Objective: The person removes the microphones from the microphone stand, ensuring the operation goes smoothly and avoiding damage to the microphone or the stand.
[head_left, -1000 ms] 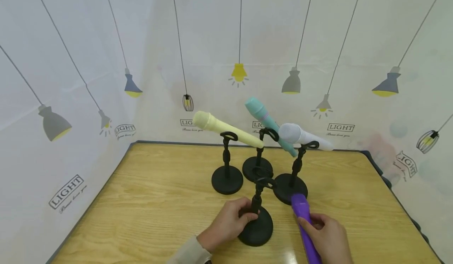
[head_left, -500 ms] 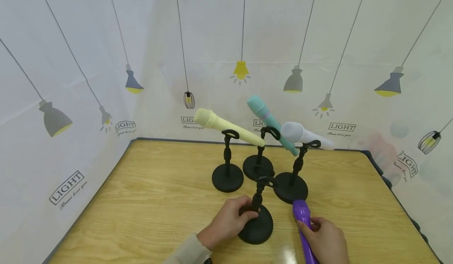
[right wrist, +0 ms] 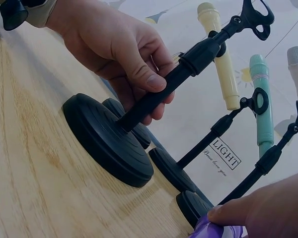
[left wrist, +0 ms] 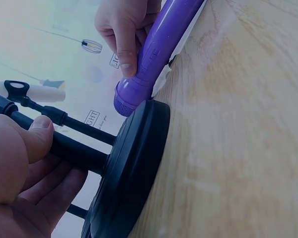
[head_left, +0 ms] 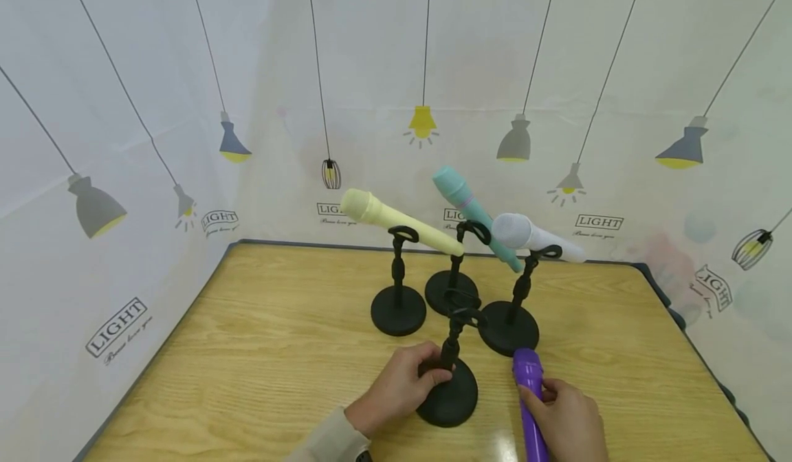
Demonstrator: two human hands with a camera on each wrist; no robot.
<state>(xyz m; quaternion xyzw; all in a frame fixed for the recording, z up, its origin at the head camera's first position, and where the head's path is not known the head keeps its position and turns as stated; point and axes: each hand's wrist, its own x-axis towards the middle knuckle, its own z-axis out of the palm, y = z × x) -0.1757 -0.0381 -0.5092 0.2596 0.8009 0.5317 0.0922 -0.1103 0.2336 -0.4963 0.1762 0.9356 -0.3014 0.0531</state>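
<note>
My left hand (head_left: 402, 388) grips the post of the nearest black microphone stand (head_left: 447, 397), its round base on the table and its clip holding nothing. In the left wrist view, thumb and fingers wrap that post (left wrist: 74, 151). To the right, my right hand (head_left: 570, 417) pinches a purple microphone (head_left: 529, 400) by its body, head pointing away from me. Behind stand several more black stands: one bears a yellow microphone (head_left: 402, 221), one a teal microphone (head_left: 473, 211), one a white microphone (head_left: 535, 237), all tilted. The right wrist view shows only a small part of the purple microphone (right wrist: 213, 230).
The wooden table (head_left: 278, 338) spreads out left and right of the stands. A pale wall sheet (head_left: 371, 49) printed with lamps encloses its back and sides. The right rear stand's base (head_left: 509, 329) sits just beyond the purple microphone's head.
The purple microphone's head has drawn back slightly toward me, away from the stand base behind it. My left hand keeps its grip on the stand. The head view has shifted a little.
</note>
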